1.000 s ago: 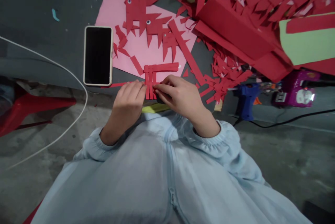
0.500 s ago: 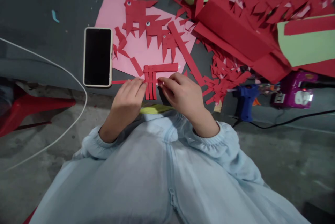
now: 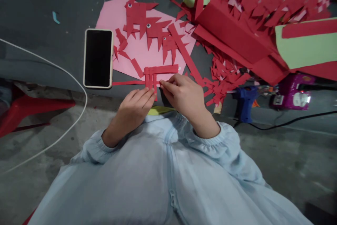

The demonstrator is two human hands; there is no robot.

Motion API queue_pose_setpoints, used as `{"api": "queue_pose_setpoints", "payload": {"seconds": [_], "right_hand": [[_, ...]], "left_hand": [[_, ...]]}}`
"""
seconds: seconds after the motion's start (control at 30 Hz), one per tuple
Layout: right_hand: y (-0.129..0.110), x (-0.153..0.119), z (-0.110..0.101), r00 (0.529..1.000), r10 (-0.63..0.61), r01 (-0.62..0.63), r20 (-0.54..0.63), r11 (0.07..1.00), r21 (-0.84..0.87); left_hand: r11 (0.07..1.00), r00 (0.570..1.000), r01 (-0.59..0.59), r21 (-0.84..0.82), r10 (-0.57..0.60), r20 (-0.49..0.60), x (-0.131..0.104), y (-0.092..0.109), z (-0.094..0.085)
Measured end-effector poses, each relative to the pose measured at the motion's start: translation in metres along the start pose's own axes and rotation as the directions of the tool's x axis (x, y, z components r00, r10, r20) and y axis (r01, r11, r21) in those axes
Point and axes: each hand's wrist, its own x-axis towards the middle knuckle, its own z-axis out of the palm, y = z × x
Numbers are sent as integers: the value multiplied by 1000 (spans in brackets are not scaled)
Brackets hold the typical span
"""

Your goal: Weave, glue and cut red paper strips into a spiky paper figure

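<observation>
Several red paper strips are woven together [image 3: 150,74] at the table's front edge, some running toward me and one stretching off to the right. A thin red paper strip [image 3: 129,83] crosses them and sticks out far to the left. My left hand [image 3: 138,104] lies with its fingers stretched over the lower ends of the weave, pressing on them and hiding part. With thumb and index finger together, my right hand [image 3: 181,91] pinches the thin strip's right end. Behind the weave, red paper fish with stick-on eyes [image 3: 136,16] rest on a pink paper sheet [image 3: 110,12].
A phone [image 3: 98,58] lies left of the weave. Red paper scraps [image 3: 226,68] and folded red sheets [image 3: 237,32] cover the right side. A blue glue gun [image 3: 246,102] sits beside a purple box [image 3: 292,93] at the right edge. A white cable [image 3: 65,72] hangs at left.
My left hand has moved down and right, from the thin strip's left side onto the weave's lower ends. More of the thin strip shows at left. My right hand has barely moved.
</observation>
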Motion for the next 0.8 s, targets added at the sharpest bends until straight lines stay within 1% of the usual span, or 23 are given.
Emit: {"api": "queue_pose_setpoints", "payload": {"seconds": [0.1,0.2,0.4,0.53,0.6,0.7,0.8], "right_hand": [[2,-2,-2,1000,-9,9,5,999,-42],[5,-4,-2,1000,-14,13,-18,997,-82],[12,-5,-5,999,24,-28,-37,993,-118],[15,-5,-5,999,22,-26,-31,994,-104],[17,-5,-4,999,20,-23,-28,996,-90],[18,-5,-3,999,12,-14,-32,997,-73],[18,-4,-5,999,9,-11,-51,999,-46]], "left_hand": [[1000,1000,-8,26,8,-12,0,3,1],[999,1000,-19,47,19,-6,-1,5,1],[1000,1000,-7,7,7,3,0,6,2],[1000,1000,7,-17,-7,-11,2,6,1],[999,999,45,-18,-46,-23,4,5,-1],[990,989,141,0,-141,-54,6,0,-3],[978,975,209,11,-208,-74,8,-5,-1]]}}
